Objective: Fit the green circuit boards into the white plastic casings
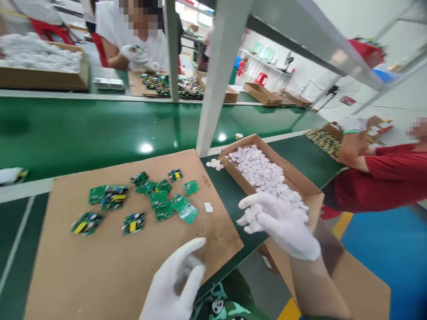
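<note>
My left hand (176, 280), in a white glove, hovers over the near edge of a cardboard sheet (100, 275). Its thumb and fingers are curved and apart, with nothing between them. In the middle right, my gloved right hand (280, 222) is curled around a few small white pieces (254, 213), partly hidden by the fingers. Just beyond it stands a cardboard box (312, 200) full of small round white pieces (260, 169). Several green circuit boards (160, 200) lie loosely on the sheet, some showing yellow components. A single white piece (208, 207) rests right of them.
A grey post (218, 75) rises behind the sheet. Beyond it runs a green conveyor belt (83, 129). Some white pieces (215, 164) lie outside the box's left corner. A person in white (110, 26) sits across; another in red (393, 178) works at the right.
</note>
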Action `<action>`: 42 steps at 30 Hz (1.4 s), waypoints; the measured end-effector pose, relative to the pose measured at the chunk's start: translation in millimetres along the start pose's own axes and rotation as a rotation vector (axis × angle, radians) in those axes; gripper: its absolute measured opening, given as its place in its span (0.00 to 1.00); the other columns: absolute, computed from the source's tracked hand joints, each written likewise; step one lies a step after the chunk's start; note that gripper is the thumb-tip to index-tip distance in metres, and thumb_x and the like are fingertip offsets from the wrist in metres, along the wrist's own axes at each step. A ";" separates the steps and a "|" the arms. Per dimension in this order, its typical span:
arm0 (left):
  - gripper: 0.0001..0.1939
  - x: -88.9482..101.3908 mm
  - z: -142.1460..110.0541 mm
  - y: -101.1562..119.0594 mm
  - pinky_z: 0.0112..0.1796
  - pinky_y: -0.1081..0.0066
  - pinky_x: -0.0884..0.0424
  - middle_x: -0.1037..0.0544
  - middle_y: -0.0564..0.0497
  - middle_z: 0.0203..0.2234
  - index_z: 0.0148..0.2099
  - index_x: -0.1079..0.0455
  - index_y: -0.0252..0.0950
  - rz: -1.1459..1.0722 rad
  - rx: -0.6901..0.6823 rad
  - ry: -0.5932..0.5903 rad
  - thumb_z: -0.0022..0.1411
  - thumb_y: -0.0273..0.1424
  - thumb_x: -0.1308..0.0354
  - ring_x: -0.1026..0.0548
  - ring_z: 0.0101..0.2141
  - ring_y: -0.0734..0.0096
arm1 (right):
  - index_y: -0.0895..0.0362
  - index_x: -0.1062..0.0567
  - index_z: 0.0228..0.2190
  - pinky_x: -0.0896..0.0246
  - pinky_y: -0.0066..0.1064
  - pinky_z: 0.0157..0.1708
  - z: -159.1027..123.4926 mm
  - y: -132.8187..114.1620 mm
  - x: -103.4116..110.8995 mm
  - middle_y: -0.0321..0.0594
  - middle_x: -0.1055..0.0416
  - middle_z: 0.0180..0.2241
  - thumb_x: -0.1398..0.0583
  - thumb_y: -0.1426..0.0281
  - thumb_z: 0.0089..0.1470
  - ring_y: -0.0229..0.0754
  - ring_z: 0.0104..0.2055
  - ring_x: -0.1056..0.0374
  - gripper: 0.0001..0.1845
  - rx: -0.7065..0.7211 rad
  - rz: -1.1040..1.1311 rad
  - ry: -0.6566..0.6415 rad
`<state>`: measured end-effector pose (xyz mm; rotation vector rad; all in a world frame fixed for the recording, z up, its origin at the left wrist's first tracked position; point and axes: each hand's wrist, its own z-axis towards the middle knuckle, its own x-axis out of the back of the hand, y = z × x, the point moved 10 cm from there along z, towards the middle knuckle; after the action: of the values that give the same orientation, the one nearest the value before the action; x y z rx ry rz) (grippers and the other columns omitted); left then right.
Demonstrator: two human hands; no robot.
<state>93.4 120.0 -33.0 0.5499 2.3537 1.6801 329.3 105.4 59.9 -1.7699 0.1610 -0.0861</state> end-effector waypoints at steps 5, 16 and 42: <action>0.30 -23.1 4.2 13.2 0.46 0.67 0.23 0.20 0.45 0.49 0.64 0.37 0.40 -0.239 -0.062 -0.051 0.60 0.34 0.38 0.20 0.41 0.66 | 0.51 0.25 0.42 0.29 0.30 0.29 23.4 45.3 -85.4 0.32 0.26 0.27 0.31 0.64 0.53 0.37 0.28 0.29 0.14 0.030 0.237 -0.082; 0.11 -9.4 11.3 6.5 0.37 0.70 0.25 0.20 0.50 0.31 0.44 0.24 0.34 -0.412 -0.054 0.104 0.65 0.36 0.39 0.25 0.30 0.72 | 0.52 0.32 0.27 0.35 0.46 0.52 25.5 53.1 -102.0 0.31 0.26 0.27 0.34 0.67 0.55 0.39 0.29 0.30 0.11 0.039 -0.029 -0.125; 0.06 -24.6 13.0 -2.6 0.34 0.73 0.26 0.29 0.54 0.30 0.42 0.32 0.38 -0.034 -0.204 0.079 0.66 0.34 0.43 0.28 0.29 0.74 | 0.52 0.26 0.46 0.30 0.30 0.27 3.2 89.1 -29.5 0.36 0.26 0.31 0.35 0.59 0.56 0.36 0.25 0.32 0.17 -0.029 -0.039 0.223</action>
<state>120.1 120.5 -41.2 0.4119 2.1930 1.9304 295.2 95.5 -27.0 -1.7905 0.2905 -0.3114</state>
